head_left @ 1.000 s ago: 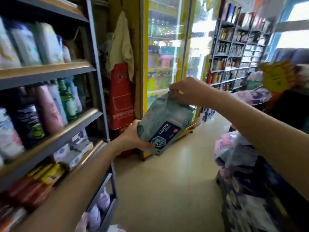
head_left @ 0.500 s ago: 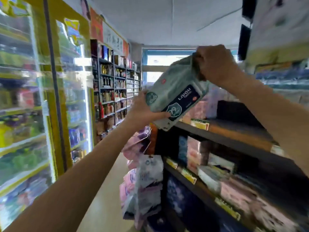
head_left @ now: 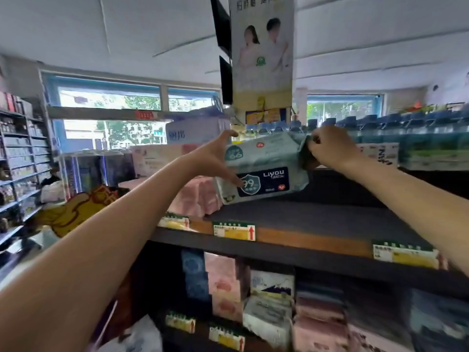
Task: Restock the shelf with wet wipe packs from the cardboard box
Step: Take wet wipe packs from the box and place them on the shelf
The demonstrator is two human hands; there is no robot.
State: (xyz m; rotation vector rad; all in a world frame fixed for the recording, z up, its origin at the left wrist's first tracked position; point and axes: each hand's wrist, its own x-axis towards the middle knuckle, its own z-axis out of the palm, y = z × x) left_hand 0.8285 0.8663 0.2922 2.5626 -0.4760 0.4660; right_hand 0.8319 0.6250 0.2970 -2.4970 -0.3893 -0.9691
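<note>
liyou wet wipe pack [head_left: 264,171] held in centre of frame, long axis running left to right, just above the bare dark shelf board [head_left: 304,217]. gripped at its left end by left hand [head_left: 215,158], thumb on top, fingers across the front; pinched at its right end by right hand [head_left: 327,146]. both hands equally near. pink packs [head_left: 195,196] just to the left, probably limiting any sideways placing.

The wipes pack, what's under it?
Under the wipes pack is dark bare shelf; pink packs sit beside it. Whether its bottom edge touches the shelf can't be told. Both hands grip it.
</note>
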